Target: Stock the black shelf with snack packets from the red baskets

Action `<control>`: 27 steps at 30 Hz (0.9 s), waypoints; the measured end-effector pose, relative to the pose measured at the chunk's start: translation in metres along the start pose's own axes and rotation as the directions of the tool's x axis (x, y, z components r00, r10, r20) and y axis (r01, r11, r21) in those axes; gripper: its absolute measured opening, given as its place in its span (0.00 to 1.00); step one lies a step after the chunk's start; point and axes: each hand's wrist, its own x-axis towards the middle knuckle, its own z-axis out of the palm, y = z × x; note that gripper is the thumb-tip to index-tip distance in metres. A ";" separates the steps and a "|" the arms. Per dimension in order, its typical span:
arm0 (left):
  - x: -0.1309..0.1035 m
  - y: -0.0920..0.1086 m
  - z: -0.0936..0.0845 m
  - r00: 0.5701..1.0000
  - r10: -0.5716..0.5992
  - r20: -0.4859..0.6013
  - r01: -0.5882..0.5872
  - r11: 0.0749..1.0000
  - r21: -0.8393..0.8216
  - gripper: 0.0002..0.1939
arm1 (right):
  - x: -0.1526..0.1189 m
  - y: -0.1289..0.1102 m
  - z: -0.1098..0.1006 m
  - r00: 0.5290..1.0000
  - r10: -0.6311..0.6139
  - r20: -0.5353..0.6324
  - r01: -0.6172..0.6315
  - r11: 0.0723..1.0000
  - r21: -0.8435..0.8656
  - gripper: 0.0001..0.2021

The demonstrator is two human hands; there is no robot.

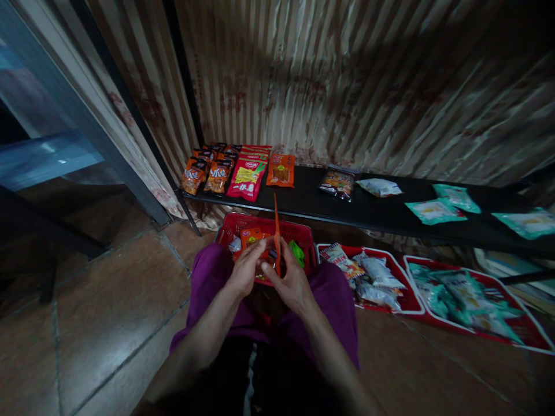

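An orange snack packet (277,222) stands upright, seen edge-on, over the red basket between my knees. My right hand (291,278) grips its lower part between the thumb and the fingers. Just left of it is my left hand (248,267), its fingers stretched toward the packet and holding nothing that I can see; whether the fingertips touch it I cannot tell. Under the hands, the red basket (225,222) contains another orange packet (254,236) and a bright green packet (297,253). Parts of its contents are hidden by my hands.
A low black shelf (303,193) runs across ahead, carrying brown snack bags (219,175), a red packet (249,173), an orange packet (281,171) and teal packets (436,211). Two red baskets (414,300) with packets stand to the right. A metal post (184,69) rises at left.
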 end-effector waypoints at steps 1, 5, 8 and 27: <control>0.000 0.001 0.000 1.000 0.016 0.022 -0.016 0.999 0.036 0.18 | 0.001 0.003 -0.002 1.000 0.019 0.000 -0.019 0.996 0.091 0.35; 0.000 0.005 0.001 0.989 0.084 0.125 -0.098 0.989 0.107 0.16 | 0.003 0.011 -0.010 0.974 0.227 0.000 -0.190 0.817 0.545 0.21; 0.005 0.004 0.001 0.986 0.166 0.016 -0.166 0.971 0.174 0.14 | 0.005 0.007 -0.015 0.916 0.400 0.031 -0.277 0.576 0.769 0.17; 0.014 -0.010 -0.005 0.985 -0.050 -0.166 0.047 0.999 -0.019 0.17 | 0.009 0.001 -0.028 0.891 0.416 0.183 -0.381 0.463 0.800 0.19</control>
